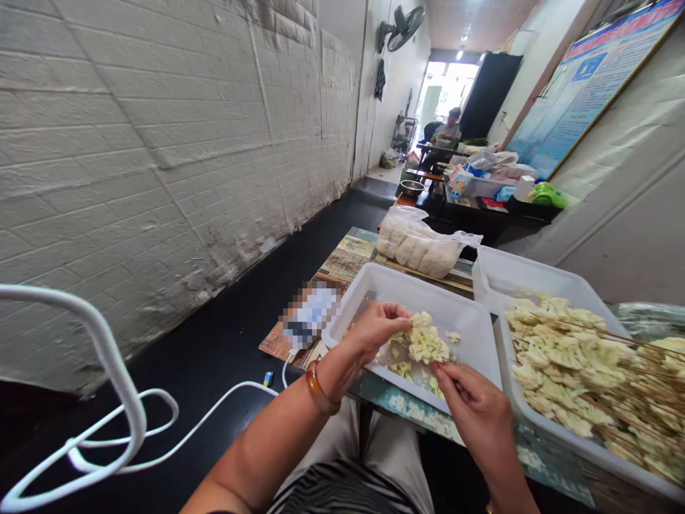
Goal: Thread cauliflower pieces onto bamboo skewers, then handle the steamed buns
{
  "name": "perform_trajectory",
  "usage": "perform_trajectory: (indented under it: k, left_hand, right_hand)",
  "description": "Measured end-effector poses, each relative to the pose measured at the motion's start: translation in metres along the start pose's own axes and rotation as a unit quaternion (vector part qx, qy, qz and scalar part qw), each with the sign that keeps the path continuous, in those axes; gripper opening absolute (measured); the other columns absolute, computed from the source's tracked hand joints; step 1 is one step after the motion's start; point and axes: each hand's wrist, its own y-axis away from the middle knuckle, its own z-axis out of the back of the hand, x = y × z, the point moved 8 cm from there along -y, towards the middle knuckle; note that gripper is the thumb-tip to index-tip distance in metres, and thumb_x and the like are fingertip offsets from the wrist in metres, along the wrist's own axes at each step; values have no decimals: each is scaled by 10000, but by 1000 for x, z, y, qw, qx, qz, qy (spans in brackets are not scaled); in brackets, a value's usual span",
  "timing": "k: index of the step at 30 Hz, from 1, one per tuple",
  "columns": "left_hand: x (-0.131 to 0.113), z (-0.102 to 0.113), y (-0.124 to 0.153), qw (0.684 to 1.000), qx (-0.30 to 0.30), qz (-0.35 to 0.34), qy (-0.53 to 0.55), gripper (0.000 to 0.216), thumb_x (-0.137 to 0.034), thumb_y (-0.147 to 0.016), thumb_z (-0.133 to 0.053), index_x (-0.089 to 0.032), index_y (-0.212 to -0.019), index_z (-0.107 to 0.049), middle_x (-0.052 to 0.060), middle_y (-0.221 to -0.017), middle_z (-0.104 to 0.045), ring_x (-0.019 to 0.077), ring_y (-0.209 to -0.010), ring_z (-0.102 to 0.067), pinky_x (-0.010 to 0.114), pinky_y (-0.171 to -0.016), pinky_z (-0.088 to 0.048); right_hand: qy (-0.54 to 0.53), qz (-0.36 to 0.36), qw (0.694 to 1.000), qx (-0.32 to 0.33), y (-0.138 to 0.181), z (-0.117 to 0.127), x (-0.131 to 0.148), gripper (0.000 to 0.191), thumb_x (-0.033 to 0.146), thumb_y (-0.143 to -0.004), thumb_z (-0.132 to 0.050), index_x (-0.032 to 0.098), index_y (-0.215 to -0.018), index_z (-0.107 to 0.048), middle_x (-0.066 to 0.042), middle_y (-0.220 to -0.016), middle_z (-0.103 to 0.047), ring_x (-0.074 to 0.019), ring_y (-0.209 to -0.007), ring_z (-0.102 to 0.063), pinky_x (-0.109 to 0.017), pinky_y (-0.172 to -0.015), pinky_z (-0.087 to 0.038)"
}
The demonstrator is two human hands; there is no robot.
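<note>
My left hand [381, 325], with an amber-coloured bangle on its wrist, pinches the upper left side of a pale cauliflower piece [427, 338]. At the lower edge of that piece, the closed fingertips of my right hand [474, 400] grip it; whether a thin stick runs between them I cannot make out. Both hands are over a white plastic tub [479, 332], where small cauliflower bits [401, 369] lie on the bottom. To the right, a second white tub [527, 412] is heaped with cauliflower florets [570, 350], with thin wooden skewers [599, 330] among them.
A clear bag of whitish items [414, 246] stands behind the tub. A blurred-out phone-like object [313, 314] lies at the table's left corner, a white cable [214, 400] trailing from it. Farther back are a cluttered table, a metal bowl [412, 188] and a seated person [448, 128].
</note>
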Motion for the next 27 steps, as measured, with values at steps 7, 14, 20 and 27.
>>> perform_trajectory:
  k: [7, 14, 20, 27]
  left_hand:
    - [-3, -3, -1, 998, 44, -4, 37, 334, -435, -647, -776, -152, -814, -719, 61, -906, -664, 138, -828, -554, 228, -710, -397]
    - [3, -12, 0, 996, 87, 15, 3, 409, -527, -629, -775, -140, -710, -672, 22, -721, -615, 101, -677, -531, 223, -655, -394]
    - [2, -8, -3, 998, 63, 3, 12, 384, -472, -606, -799, -137, -652, -617, -6, -639, -574, 74, -582, -482, 214, -596, -357]
    - [-2, -4, -4, 999, 37, -7, 25, 357, -420, -623, -798, -143, -615, -572, -31, -605, -489, 61, -563, -423, 202, -570, -336]
  right_hand:
    - [-95, -101, 990, 37, 0, -3, -19, 285, 421, -868, -585, 200, -927, -755, -45, -822, -727, -170, -665, -643, -243, -557, -514]
    - [-135, -112, 983, 49, -2, -8, -23, 300, 432, -849, -606, 196, -954, -759, -66, -832, -719, -173, -671, -624, -249, -544, -516]
    - [-103, -97, 987, 77, -1, -7, -20, 294, 413, -860, -588, 208, -988, -754, -70, -912, -732, -164, -664, -647, -270, -601, -547]
    - [-73, -55, 993, 80, -3, 0, -7, 268, 381, -896, -550, 222, -956, -757, -65, -863, -735, -194, -760, -680, -276, -641, -556]
